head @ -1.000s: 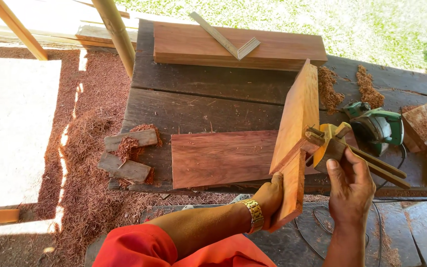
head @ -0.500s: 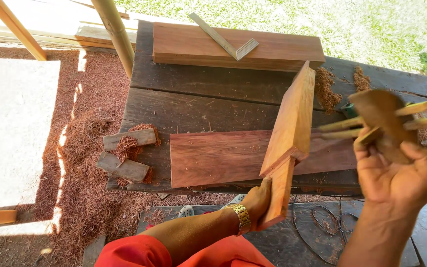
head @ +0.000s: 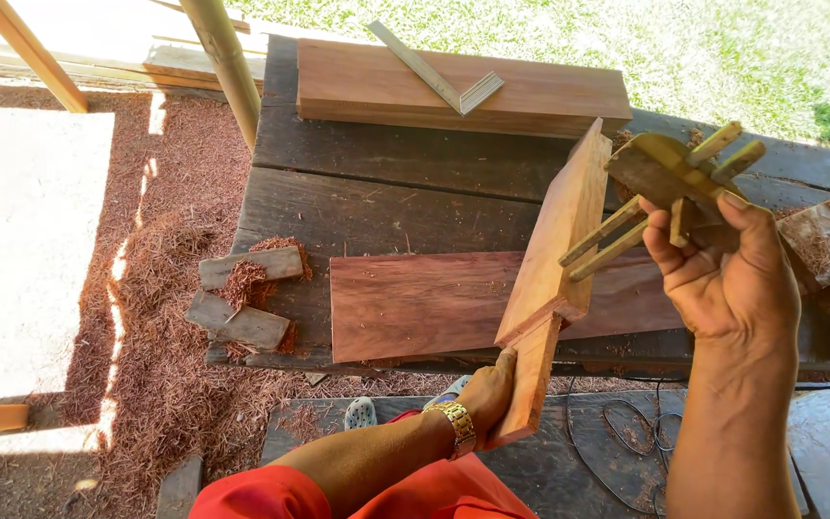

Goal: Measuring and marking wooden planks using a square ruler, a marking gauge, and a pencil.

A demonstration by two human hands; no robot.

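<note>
Nearest, my left hand (head: 492, 389), with a gold wristwatch (head: 455, 423) on the wrist. Grip clenched round the narrow stepped end of the notched board (head: 554, 259). The board stands tilted on edge, wide part rising away from me over the worktop (head: 367, 192), its lower end held off the surface.

To the right and higher, my right hand (head: 727, 279). Grip closed on the wooden gauge (head: 670, 178), fingers wrapped over its flat block, and its two thin stems point down-left toward the board's face. The stem tips sit just beside the board; I cannot tell whether they touch it.

Judgement: this is the stage of holding tool and workpiece up together, tool not yet set on the wood. Bringing them together calls for a steady left grip and the block laid flat against the board's edge.

Under the board, a flat reddish plank (head: 415, 303) lies across the worktop. Left of it are two offcuts (head: 242, 293) strewn with shavings. At the far edge lies a longer plank (head: 386, 86) with a metal square (head: 439, 72) on top. Beyond that is grass.
</note>
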